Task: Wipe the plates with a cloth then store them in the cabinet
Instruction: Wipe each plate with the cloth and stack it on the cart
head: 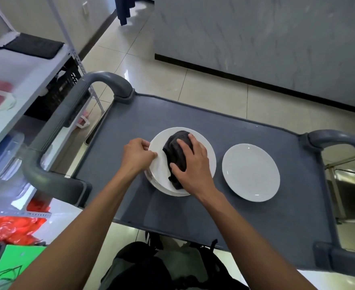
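Plates in a stack [203, 155] lie near the cart [235, 126] top's middle, a single plate [250, 172] beside. The dark cloth [175, 158] is pressed flat by the right hand [193, 164]; the rim is pinched by the left hand [137, 156]. Firm circles to every edge are best made while the stack is steadied.

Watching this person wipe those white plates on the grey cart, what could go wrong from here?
The stack of plates looks slightly offset, so the right hand pushing the dark cloth might slide the top one, though the left hand pinches its rim. The stack also sits fairly near the cart front edge, over hard tile.
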`<action>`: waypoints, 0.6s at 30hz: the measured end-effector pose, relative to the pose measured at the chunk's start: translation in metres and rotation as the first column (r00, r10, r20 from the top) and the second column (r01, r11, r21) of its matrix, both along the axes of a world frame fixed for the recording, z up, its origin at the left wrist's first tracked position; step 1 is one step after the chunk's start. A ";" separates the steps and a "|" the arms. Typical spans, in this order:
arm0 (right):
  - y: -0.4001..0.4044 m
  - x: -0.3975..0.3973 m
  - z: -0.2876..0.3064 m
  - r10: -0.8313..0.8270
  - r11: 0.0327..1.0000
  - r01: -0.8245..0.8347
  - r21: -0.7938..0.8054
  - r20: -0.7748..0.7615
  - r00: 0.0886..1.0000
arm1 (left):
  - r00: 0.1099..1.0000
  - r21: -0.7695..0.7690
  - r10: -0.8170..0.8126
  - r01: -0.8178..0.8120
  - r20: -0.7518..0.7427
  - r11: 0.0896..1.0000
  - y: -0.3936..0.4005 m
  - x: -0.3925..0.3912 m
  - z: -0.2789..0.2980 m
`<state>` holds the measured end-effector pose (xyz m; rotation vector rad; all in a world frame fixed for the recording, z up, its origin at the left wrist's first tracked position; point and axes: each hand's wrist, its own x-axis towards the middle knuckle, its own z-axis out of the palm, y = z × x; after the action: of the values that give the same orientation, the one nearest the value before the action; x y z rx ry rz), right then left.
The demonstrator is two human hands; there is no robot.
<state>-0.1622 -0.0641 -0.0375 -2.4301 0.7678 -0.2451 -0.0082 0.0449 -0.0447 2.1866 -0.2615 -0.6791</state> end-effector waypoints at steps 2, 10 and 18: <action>-0.002 -0.003 0.000 0.006 1.000 -0.006 0.029 0.017 1.000 | 1.000 -0.007 -0.003 0.003 -0.021 1.000 0.002 0.001 0.003; -0.003 -0.002 -0.003 -0.040 0.998 0.034 0.044 0.131 0.991 | 0.973 -0.058 -0.061 0.049 -0.222 0.997 0.002 0.006 0.021; -0.005 -0.003 -0.004 -0.048 0.998 0.042 0.040 0.163 0.985 | 0.879 -0.175 -0.196 0.132 -0.434 0.976 0.005 0.004 0.032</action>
<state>-0.1655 -0.0687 -0.0411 -2.3264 0.7475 -0.4395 -0.0040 0.0502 -0.0125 1.8223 -0.2442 -1.2025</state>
